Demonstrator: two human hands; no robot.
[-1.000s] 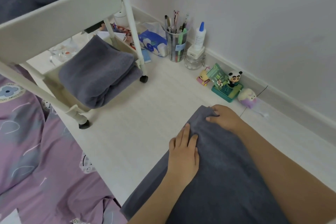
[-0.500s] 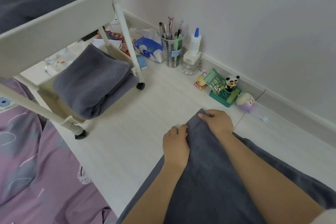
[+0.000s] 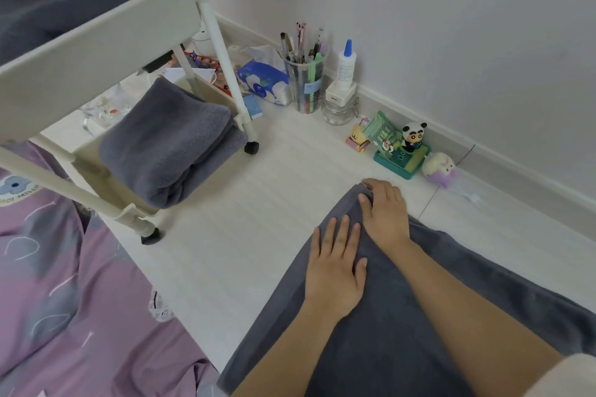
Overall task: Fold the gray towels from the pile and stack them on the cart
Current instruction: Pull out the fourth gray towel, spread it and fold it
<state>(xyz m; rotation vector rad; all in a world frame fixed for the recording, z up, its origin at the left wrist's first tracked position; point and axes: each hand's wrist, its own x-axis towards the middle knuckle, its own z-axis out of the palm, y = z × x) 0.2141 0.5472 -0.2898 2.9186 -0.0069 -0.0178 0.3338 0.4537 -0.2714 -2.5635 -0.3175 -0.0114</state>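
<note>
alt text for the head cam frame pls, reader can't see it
Both hands, left hand flat and right hand at the far corner, rest on a dark gray terry towel spread on a white floor. A folded gray towel stack sits on the low shelf of a cream rolling cart; clear cup of pens stands by the wall.

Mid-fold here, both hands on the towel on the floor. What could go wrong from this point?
1. The gray towel is only pressed flat by the left hand and right hand, so the layers may slip out of line when lifted.
2. The folded towels already overhang the cart shelf; another on top might slide off.
</note>
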